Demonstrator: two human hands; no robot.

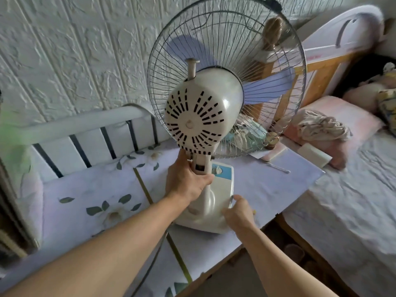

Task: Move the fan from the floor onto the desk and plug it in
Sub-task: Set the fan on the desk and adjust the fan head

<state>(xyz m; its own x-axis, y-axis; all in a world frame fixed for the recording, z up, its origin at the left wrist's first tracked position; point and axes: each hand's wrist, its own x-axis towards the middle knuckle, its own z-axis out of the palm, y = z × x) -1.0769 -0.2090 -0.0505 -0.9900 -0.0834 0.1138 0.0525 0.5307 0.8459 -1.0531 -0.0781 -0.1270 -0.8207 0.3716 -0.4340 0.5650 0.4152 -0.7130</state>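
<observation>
We see table fan (203, 116) standing upright on desk (278, 185), base near front edge. Our left hand (186, 181) wraps closed around fan neck. Our right hand (237, 213) grips base edge, fingers curled.

This is a bedroom in a home. A bed (347, 189) with a wrinkled pale quilt, a pink pillow (334, 125) and crumpled clothes (321, 125) stands just beside a surface (85, 200) under a floral cover. White embossed brick-pattern panels (75, 50) line the wall (a homely finish), and a wooden headboard (321, 67) rises behind.
</observation>
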